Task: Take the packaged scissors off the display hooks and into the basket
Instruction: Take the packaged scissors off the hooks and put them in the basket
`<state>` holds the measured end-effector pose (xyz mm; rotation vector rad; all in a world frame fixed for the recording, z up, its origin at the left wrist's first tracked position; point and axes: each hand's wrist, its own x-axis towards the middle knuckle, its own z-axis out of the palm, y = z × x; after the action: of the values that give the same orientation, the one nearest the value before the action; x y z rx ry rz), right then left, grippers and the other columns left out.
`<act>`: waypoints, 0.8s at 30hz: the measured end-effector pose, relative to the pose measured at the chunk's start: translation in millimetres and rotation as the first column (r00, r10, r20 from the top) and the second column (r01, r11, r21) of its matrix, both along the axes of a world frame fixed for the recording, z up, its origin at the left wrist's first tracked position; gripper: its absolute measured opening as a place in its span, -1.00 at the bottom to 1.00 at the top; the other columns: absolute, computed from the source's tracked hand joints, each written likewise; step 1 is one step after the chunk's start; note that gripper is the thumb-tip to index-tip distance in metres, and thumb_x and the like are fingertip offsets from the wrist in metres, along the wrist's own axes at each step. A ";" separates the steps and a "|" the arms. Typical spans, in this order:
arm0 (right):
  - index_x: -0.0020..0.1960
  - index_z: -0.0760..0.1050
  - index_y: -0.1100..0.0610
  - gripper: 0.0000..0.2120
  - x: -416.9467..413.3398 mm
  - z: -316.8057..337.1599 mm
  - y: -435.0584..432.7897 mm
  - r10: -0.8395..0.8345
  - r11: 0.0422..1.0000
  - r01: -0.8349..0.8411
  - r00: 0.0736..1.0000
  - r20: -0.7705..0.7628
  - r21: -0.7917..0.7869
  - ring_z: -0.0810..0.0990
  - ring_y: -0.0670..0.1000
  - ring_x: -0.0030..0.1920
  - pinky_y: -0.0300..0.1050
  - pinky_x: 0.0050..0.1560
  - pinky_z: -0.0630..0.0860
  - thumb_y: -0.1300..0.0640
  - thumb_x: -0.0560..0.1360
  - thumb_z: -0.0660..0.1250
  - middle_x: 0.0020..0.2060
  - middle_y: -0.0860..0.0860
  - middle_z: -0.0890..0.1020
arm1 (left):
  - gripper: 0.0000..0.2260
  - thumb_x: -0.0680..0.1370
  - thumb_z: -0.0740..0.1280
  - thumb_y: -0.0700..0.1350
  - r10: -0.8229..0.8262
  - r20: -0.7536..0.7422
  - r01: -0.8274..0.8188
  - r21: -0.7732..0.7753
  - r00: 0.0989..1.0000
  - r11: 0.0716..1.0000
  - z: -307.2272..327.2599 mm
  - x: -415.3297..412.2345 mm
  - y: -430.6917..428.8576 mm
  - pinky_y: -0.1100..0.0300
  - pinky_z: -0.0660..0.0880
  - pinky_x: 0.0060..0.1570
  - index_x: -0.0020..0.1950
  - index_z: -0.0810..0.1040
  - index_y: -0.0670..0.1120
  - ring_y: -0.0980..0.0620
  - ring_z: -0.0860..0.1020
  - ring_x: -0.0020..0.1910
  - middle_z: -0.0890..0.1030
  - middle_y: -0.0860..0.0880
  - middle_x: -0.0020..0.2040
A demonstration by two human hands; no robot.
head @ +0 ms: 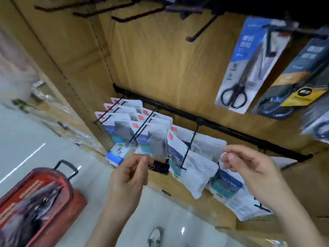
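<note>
Packaged scissors hang on hooks at the upper right: a blue-and-white card with black-handled scissors, a dark pack with a yellow label beside it, and part of a third pack at the right edge. The red basket stands on the floor at the lower left, with dark packaged items inside. My left hand is raised in front of the lower rail, fingers loosely curled and holding nothing. My right hand hovers, relaxed, by the white pouches, well below the scissors.
Rows of white-and-blue pouches hang from a black rail across the wooden back panel. Bare black hooks jut out at the top. A small dark tag hangs between my hands. A shoe shows on the glossy floor.
</note>
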<state>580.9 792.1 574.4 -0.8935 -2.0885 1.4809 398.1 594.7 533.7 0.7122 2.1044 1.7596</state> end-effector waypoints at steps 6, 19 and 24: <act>-0.11 0.67 -0.11 -0.68 -54.2 -32.0 -39.7 0.323 0.946 -0.322 0.944 0.067 -0.031 0.69 -0.07 -0.23 -0.28 -0.12 0.59 0.26 0.59 0.28 -0.20 -0.03 0.71 | -0.77 0.52 0.27 -0.15 0.353 0.033 -0.342 -0.182 0.935 0.922 -35.7 32.7 -121.5 0.36 0.44 -0.30 -0.08 0.61 0.18 0.15 0.53 -0.36 0.57 0.05 -0.36; -0.04 0.59 -0.10 -0.71 -222.7 -122.5 -273.2 0.748 0.663 -0.732 0.644 0.162 -0.153 0.67 -0.13 -0.29 -0.34 -0.16 0.57 0.29 0.59 0.28 -0.24 0.02 0.70 | -0.75 0.56 0.27 -0.35 0.870 0.166 -0.784 -0.381 0.464 0.490 -85.3 24.5 -358.9 0.35 0.48 -0.33 -0.10 0.64 -0.03 0.16 0.55 -0.38 0.62 -0.03 -0.36; -0.06 0.57 -0.02 -0.72 -290.8 -156.5 -376.4 0.799 0.601 -0.769 0.576 0.171 -0.219 0.62 -0.13 -0.34 -0.32 -0.26 0.54 0.32 0.62 0.22 -0.26 0.04 0.65 | -0.74 0.57 0.25 -0.30 0.925 0.201 -0.808 -0.452 0.322 0.379 -120.2 -21.0 -446.5 0.22 0.51 -0.21 -0.09 0.63 0.02 0.15 0.54 -0.34 0.61 0.01 -0.32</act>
<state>290.0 415.7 417.9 -0.1141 -2.8238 2.0085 377.1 148.2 413.5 -1.1147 2.4516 1.6791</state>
